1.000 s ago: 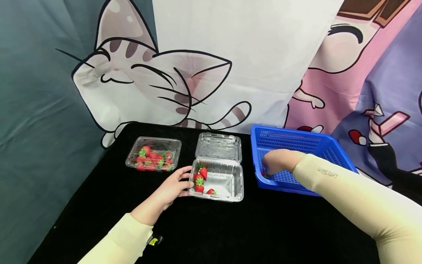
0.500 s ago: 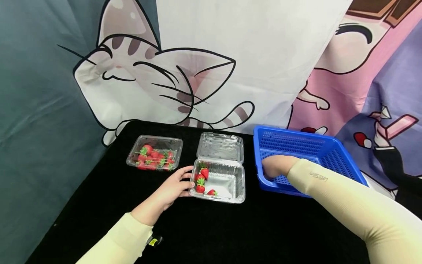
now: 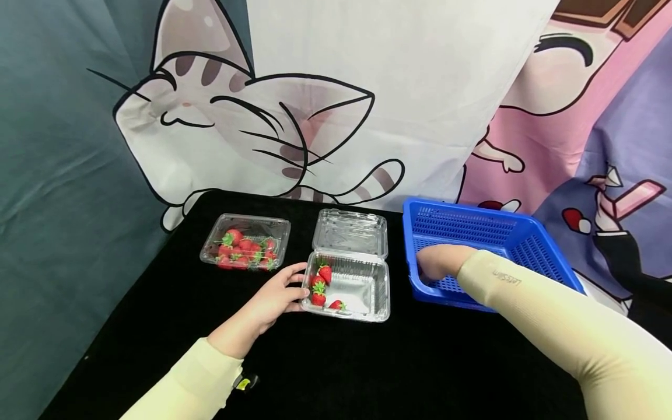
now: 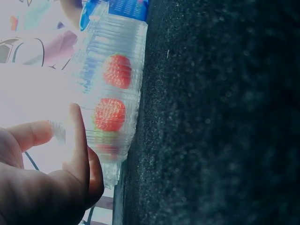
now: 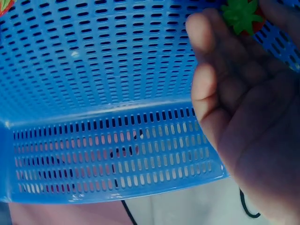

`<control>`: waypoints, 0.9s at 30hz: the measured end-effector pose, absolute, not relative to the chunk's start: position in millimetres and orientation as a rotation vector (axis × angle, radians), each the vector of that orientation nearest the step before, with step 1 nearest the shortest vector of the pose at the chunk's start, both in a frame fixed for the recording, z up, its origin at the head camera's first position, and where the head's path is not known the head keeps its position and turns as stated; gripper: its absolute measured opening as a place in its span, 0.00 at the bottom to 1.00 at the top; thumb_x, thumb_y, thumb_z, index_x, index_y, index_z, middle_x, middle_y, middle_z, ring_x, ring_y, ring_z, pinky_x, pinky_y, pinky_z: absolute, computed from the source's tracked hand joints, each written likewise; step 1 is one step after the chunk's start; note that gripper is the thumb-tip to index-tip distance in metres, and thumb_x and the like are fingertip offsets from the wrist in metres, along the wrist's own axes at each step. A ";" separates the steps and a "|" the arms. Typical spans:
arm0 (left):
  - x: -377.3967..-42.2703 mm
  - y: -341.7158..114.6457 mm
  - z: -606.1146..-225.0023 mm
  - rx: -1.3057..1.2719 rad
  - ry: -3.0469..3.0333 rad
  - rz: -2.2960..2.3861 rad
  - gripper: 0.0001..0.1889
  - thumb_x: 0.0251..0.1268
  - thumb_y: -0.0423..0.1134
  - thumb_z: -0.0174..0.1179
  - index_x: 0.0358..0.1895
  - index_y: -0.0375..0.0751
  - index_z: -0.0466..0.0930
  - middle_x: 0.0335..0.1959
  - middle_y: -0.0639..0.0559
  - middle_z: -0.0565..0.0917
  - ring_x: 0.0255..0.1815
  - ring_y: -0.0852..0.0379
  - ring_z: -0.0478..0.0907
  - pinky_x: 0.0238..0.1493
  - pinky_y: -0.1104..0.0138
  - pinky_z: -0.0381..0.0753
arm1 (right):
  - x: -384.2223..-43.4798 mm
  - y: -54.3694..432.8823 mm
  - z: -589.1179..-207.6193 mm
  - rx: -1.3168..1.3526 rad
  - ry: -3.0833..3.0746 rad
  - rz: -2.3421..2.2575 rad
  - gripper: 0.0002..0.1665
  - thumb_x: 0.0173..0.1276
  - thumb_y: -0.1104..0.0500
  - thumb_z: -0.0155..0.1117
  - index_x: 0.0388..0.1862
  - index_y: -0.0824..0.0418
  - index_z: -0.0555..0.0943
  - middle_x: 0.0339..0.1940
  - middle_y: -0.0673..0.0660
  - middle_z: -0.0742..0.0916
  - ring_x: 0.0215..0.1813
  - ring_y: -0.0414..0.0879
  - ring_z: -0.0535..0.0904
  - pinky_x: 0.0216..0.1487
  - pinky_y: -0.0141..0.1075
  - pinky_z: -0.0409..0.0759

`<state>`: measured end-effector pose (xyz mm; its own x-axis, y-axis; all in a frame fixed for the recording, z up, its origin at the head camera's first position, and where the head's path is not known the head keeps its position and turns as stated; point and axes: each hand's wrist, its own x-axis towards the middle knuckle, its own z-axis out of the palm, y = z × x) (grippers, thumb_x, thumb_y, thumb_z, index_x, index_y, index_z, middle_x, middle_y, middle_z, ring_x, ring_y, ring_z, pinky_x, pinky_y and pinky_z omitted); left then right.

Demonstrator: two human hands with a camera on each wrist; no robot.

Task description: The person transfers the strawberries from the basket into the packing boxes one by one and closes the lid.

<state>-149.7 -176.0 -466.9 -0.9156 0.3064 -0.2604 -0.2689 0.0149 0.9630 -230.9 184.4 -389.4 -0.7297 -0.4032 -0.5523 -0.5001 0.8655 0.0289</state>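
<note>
My left hand (image 3: 275, 297) rests its extended fingers against the left wall of an open clear plastic box (image 3: 362, 315). Inside, several strawberries (image 3: 318, 299) lie along the left and front sides; two strawberries (image 4: 110, 115) also show through the wall in the left wrist view. My right hand (image 3: 438, 262) reaches down into the blue basket (image 3: 472, 207) at its left front corner, fingertips hidden from the head view. In the right wrist view, a strawberry with a green leafy cap (image 5: 241, 16) sits between the curled fingers and thumb of that hand.
Another clear box (image 3: 283, 224), full of strawberries, stands at the left. Behind the open box its hinged lid (image 3: 350, 233) lies back on the black cloth (image 3: 336, 367). Another strawberry (image 5: 5, 4) shows in the basket. A printed cat curtain (image 3: 336, 134) hangs behind.
My right hand has gone lower into the basket's left front corner over the second. The left hand stays at the box. The head view has shifted slightly.
</note>
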 end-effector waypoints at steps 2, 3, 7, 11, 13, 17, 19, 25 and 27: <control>-149.9 -175.8 -466.4 0.042 1.901 1.957 0.33 0.68 0.28 0.56 0.75 0.41 0.58 0.63 0.35 0.69 0.40 0.51 0.82 0.38 0.62 0.83 | -231.1 186.9 -386.1 -0.665 2.497 0.213 0.15 0.55 0.60 0.67 0.17 0.51 0.70 0.20 0.47 0.75 0.26 0.44 0.69 0.32 0.39 0.70; -150.0 -175.9 -466.3 0.044 1.901 1.956 0.33 0.68 0.28 0.56 0.75 0.41 0.58 0.63 0.35 0.69 0.40 0.51 0.82 0.38 0.62 0.83 | -231.3 188.4 -384.2 -0.672 2.500 0.201 0.13 0.55 0.60 0.67 0.18 0.51 0.71 0.20 0.47 0.75 0.26 0.43 0.69 0.31 0.38 0.70; -149.9 -176.3 -466.5 0.037 1.911 1.953 0.33 0.68 0.27 0.57 0.75 0.42 0.59 0.63 0.35 0.69 0.40 0.52 0.82 0.38 0.63 0.83 | -231.0 194.0 -374.0 -0.704 2.506 0.151 0.02 0.58 0.61 0.65 0.29 0.58 0.80 0.26 0.49 0.80 0.30 0.44 0.73 0.35 0.41 0.76; -148.9 -176.4 -466.3 0.042 1.907 1.956 0.33 0.68 0.27 0.56 0.75 0.41 0.59 0.63 0.35 0.69 0.40 0.52 0.81 0.38 0.63 0.83 | -227.4 199.9 -357.4 -0.661 2.536 0.076 0.13 0.61 0.62 0.64 0.45 0.64 0.82 0.38 0.54 0.84 0.39 0.47 0.77 0.47 0.47 0.80; -148.5 -176.0 -466.3 0.045 1.905 1.956 0.33 0.68 0.27 0.56 0.75 0.41 0.59 0.64 0.35 0.69 0.40 0.52 0.82 0.38 0.63 0.83 | -223.6 203.3 -346.8 -0.636 2.568 0.031 0.15 0.62 0.61 0.64 0.48 0.65 0.82 0.41 0.56 0.85 0.40 0.48 0.78 0.47 0.49 0.80; -148.4 -175.5 -466.7 0.037 1.916 1.952 0.33 0.68 0.28 0.57 0.75 0.42 0.59 0.63 0.35 0.70 0.39 0.53 0.81 0.37 0.63 0.83 | -212.0 209.4 -324.5 -0.618 2.675 -0.052 0.12 0.65 0.59 0.64 0.47 0.62 0.82 0.38 0.53 0.85 0.37 0.46 0.78 0.44 0.46 0.81; -148.6 -175.7 -467.0 0.035 1.918 1.950 0.33 0.68 0.28 0.57 0.75 0.42 0.60 0.63 0.35 0.70 0.39 0.53 0.81 0.37 0.63 0.83 | -205.1 210.8 -314.1 -0.609 2.732 -0.100 0.11 0.67 0.58 0.65 0.46 0.61 0.82 0.36 0.52 0.84 0.36 0.45 0.77 0.43 0.45 0.80; -149.1 -176.3 -466.5 0.035 1.918 1.944 0.33 0.68 0.28 0.57 0.75 0.41 0.59 0.64 0.35 0.70 0.41 0.53 0.81 0.38 0.63 0.83 | -184.5 201.5 -297.2 -0.576 2.891 -0.197 0.12 0.68 0.54 0.66 0.46 0.58 0.82 0.35 0.51 0.84 0.35 0.45 0.78 0.41 0.44 0.79; -148.9 -176.0 -466.0 0.035 1.920 1.939 0.32 0.69 0.29 0.57 0.75 0.41 0.59 0.64 0.35 0.70 0.41 0.53 0.81 0.38 0.63 0.83 | -177.2 193.0 -297.0 -0.588 2.934 -0.209 0.11 0.68 0.53 0.67 0.45 0.56 0.82 0.36 0.50 0.85 0.35 0.44 0.78 0.41 0.45 0.79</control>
